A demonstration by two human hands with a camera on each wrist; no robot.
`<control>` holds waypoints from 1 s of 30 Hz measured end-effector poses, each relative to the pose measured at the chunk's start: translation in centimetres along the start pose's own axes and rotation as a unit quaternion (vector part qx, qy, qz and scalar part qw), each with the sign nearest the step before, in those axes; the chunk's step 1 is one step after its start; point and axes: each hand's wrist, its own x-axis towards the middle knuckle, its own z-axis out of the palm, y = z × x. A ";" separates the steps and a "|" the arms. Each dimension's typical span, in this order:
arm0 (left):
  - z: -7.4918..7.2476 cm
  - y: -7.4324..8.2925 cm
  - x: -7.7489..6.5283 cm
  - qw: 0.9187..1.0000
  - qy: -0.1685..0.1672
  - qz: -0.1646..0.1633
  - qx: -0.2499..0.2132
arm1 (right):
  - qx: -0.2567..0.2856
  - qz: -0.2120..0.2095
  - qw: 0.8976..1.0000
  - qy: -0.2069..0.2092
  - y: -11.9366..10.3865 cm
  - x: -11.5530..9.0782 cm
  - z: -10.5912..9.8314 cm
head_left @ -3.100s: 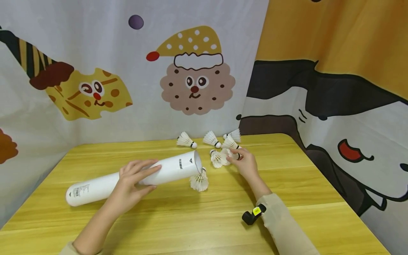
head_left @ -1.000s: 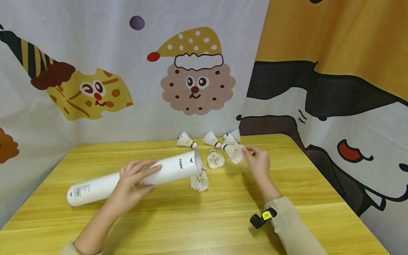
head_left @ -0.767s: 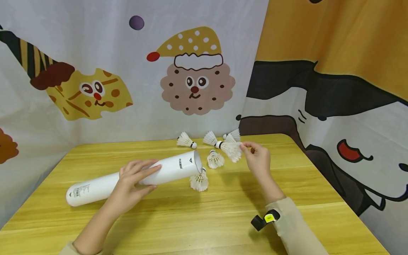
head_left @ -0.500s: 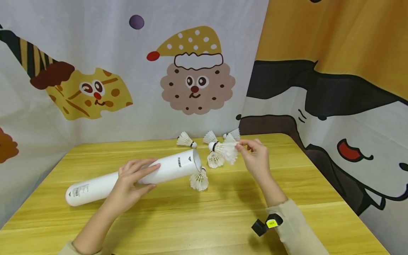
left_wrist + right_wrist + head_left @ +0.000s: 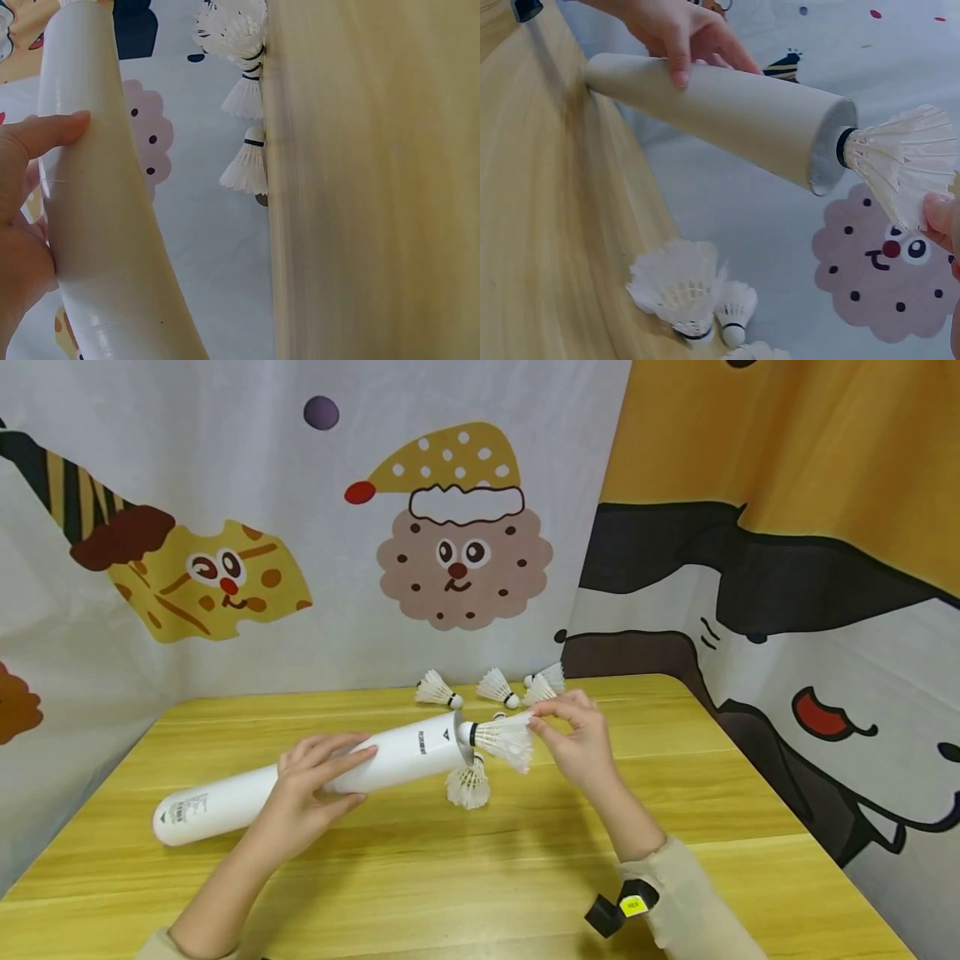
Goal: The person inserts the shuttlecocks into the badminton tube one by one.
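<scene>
A long white shuttlecock tube (image 5: 405, 756) lies tilted, its mouth raised toward the right and its far end down at the left of the table. My left hand (image 5: 311, 789) grips it round the middle. In my right hand (image 5: 573, 735) a white feather shuttlecock (image 5: 506, 741) is pinched by the skirt's edge. Its cork end is at the tube's mouth, and in the right wrist view the cork is hidden by the rim up to the black band. Below the mouth, another shuttlecock (image 5: 468, 785) lies on the table.
Several more shuttlecocks lie along the table's back edge, among them a left one (image 5: 438, 690) and a middle one (image 5: 498, 687). One behind the held shuttlecock is mostly hidden. A cartoon-printed curtain (image 5: 300, 660) hangs behind the wooden table (image 5: 450, 893).
My right hand has lifted a shuttlecock from the group at the back and carried it left to the tube's mouth, cork first. The left hand and tube have barely moved.
</scene>
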 end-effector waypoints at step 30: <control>0.5 0.8 -0.1 0.999 -0.041 0.005 -0.024 | -0.028 -0.064 0.997 -0.045 -0.1 -2.1 4.1</control>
